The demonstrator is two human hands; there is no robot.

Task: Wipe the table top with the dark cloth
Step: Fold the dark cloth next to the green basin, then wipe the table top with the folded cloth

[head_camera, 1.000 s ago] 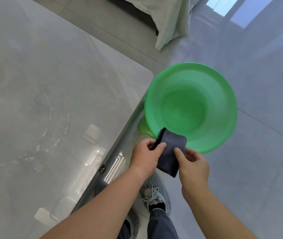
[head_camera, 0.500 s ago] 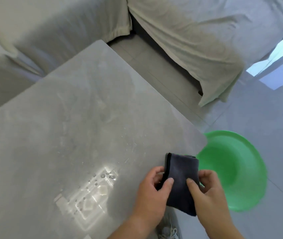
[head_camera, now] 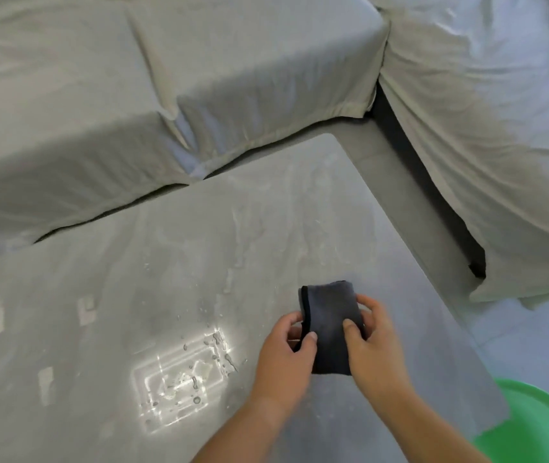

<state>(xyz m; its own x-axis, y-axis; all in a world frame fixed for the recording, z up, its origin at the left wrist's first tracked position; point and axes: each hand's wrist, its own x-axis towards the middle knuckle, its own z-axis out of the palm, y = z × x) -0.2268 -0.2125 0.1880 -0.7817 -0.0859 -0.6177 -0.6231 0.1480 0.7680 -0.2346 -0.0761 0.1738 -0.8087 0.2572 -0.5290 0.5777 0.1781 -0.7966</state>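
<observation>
A folded dark cloth [head_camera: 330, 320] is held above the right part of the grey table top [head_camera: 152, 279]. My left hand [head_camera: 288, 355] pinches its left edge between thumb and fingers. My right hand [head_camera: 371, 342] grips its right side, thumb on top. Water drops and streaks [head_camera: 196, 359] lie on the table just left of my hands, around a bright reflection. Whether the cloth touches the table surface cannot be told.
A sofa under a pale grey cover [head_camera: 172, 88] runs along the table's far edge, and a second covered section [head_camera: 487, 135] stands to the right. A green basin [head_camera: 540, 429] sits on the floor at the table's near right corner.
Both hands have carried the cloth from over the green basin to over the table top. The view has swung up and left, so the basin is now at the lower right corner.
</observation>
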